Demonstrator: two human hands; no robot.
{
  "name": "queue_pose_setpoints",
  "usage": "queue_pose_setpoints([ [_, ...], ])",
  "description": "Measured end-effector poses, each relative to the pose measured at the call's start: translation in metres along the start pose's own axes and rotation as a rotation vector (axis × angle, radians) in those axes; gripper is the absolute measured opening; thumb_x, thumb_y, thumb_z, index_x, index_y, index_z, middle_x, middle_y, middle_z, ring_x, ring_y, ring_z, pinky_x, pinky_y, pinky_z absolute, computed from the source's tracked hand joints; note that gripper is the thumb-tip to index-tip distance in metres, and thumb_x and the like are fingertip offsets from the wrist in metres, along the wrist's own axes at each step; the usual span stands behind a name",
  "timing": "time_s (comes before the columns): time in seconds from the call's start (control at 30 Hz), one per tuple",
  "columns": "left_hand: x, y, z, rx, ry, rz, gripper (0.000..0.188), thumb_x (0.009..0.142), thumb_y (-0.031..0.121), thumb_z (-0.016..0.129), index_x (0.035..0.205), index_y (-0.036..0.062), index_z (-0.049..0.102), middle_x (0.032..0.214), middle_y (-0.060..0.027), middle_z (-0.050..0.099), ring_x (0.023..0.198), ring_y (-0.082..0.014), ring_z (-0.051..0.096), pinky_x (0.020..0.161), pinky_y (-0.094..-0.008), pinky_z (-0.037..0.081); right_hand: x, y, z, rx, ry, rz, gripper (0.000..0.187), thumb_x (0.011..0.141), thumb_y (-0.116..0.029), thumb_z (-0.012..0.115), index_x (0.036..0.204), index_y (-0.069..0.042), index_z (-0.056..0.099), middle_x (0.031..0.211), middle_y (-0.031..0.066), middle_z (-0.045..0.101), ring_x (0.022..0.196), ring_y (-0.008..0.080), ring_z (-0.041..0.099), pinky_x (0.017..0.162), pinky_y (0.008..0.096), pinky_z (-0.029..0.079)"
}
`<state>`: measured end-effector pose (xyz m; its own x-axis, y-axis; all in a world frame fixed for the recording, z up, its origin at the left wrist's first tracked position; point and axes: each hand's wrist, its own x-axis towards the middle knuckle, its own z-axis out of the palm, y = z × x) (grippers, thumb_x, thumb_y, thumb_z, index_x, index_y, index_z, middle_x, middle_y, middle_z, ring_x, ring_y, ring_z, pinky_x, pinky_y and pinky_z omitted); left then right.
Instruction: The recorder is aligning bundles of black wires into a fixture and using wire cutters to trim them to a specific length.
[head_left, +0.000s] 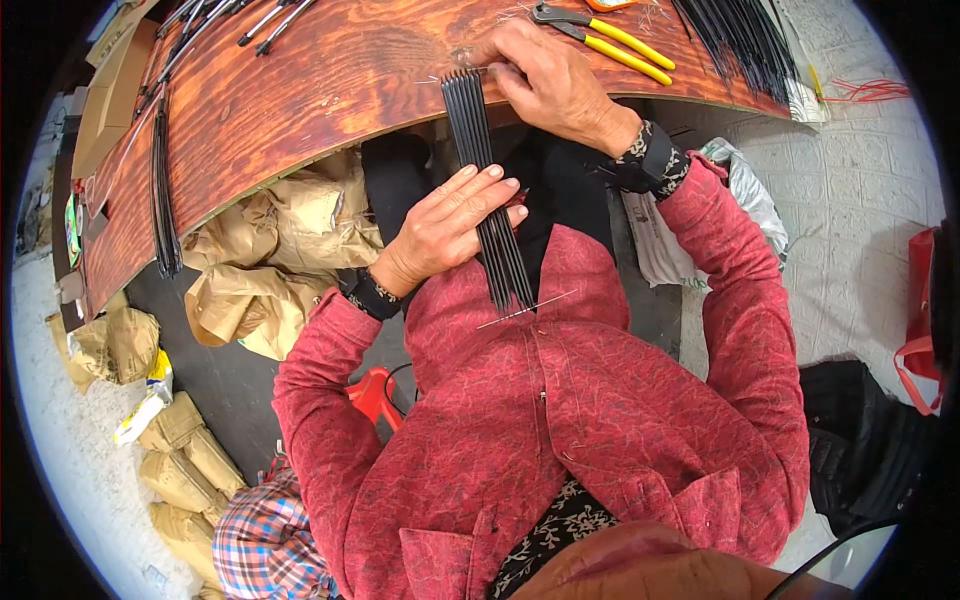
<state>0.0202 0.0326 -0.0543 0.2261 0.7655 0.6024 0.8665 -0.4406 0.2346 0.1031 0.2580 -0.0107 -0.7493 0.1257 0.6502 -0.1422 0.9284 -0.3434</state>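
Your chin [640,572] comes nearest the camera, just above your red jacket [600,400]. Over your lap, your left hand [450,228] is closed on a bundle of slim black rods [466,128], its fingers laid across the top. The bundle runs from your jacket up to the edge of the wooden surface [330,75], with a lower wire [500,319] crossing one end and an upper wire [428,82] crossing the other. Your right hand [550,88] is at that upper end, fingers curled; I can't tell whether they pinch the wire. Near it on the surface lie yellow-handled pliers [625,58], and farther right, more black rods [735,50].
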Motion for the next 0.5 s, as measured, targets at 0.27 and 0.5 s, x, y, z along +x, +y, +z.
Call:
queue_pose_setpoints([
  [0.27, 0.000, -0.001, -0.003, -0.006, -0.028, -0.001, 0.019, 0.078, 0.008, 0.068, 0.094, 0.0026, 0.074, 0.121, -0.0087, 0.067, 0.118, -0.0273, 0.062, 0.102, -0.0420, 0.049, -0.005, -0.008, 0.000, 0.022, -0.004, 0.097, 0.016, 0.083, -0.002, 0.063, 0.098, -0.005, 0.065, 0.089, 0.0105, 0.061, 0.085, 0.0301, 0.063, 0.074, 0.0370, 0.050],
  [0.5, 0.009, 0.006, -0.002, -0.017, 0.090, -0.032, 0.023, 0.078, 0.013, 0.073, 0.101, 0.0089, 0.075, 0.116, -0.0069, 0.068, 0.114, -0.0260, 0.064, 0.098, -0.0407, 0.052, -0.007, -0.010, 0.005, -0.043, 0.027, 0.125, 0.016, 0.083, -0.001, 0.063, 0.098, -0.006, 0.064, 0.087, 0.0109, 0.059, 0.085, 0.0316, 0.062, 0.074, 0.0375, 0.050],
])
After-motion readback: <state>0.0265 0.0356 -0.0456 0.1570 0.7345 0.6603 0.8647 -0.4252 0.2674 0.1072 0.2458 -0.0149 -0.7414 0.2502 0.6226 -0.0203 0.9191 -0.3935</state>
